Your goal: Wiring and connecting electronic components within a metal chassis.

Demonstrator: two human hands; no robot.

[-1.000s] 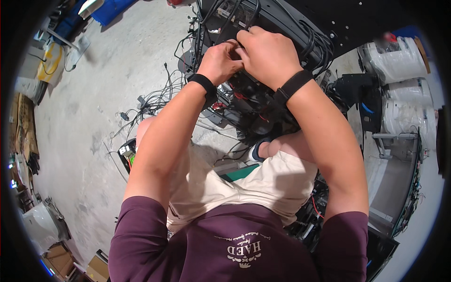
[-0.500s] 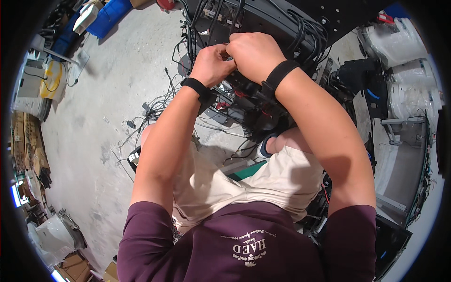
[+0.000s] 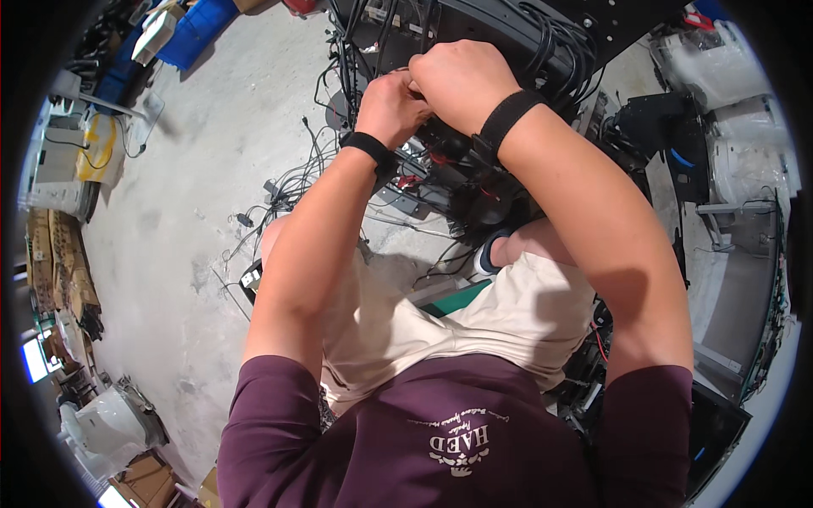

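Note:
My left hand (image 3: 392,110) and my right hand (image 3: 465,83) meet in front of a black metal frame (image 3: 500,34) strung with cables. Both have their fingers curled and closed, with the fingertips together. Whatever lies between them is hidden by the backs of the hands. Black cables (image 3: 428,21) run down just beyond my fingers. Beneath the hands sits a dark tangle of parts with red wires (image 3: 409,181). A looped bundle of black cable (image 3: 555,42) hangs on the frame to the right of my right hand.
Loose cables (image 3: 292,182) spread over the concrete floor (image 3: 186,229) to the left of the frame. A blue bin (image 3: 199,34) stands far left. Wrapped white rolls (image 3: 720,68) and black panels (image 3: 660,135) line the right side. Stacked cardboard (image 3: 68,262) lies at the left edge.
Both hands have moved slightly farther away, still together. The left hand has turned, and the gap between its thumb and fingers no longer shows. The whole view has shifted a little.

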